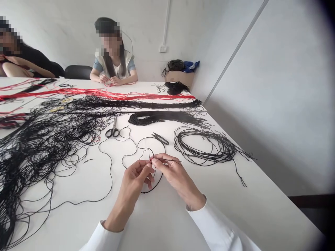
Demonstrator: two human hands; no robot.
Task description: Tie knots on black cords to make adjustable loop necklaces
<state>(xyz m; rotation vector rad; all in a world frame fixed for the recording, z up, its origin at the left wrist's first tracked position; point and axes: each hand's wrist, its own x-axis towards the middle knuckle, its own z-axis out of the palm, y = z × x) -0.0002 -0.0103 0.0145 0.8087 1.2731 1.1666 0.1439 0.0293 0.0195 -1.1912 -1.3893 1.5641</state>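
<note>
Between my two hands is a thin black cord (160,178), bent into a loop with small knots on it. My left hand (138,174) pinches the cord between thumb and index finger, its other fingers curled below. Fingertips of my right hand (171,170) meet the left ones and pinch the cord too, a short end sticking out past the knuckles to the right. The exact spot where both grip is partly covered by the fingers. Just beyond the hands lie small black thread snips (160,138). Black-handled scissors (112,132) rest farther left.
A tangled heap of black cord (60,136) covers the table's left. A coil of black cords (206,148) lies to the right, a folded black bundle (167,118) behind. Red cords (110,93) stretch across the far side. Two people sit opposite; one person's hands (111,80) hold red cord.
</note>
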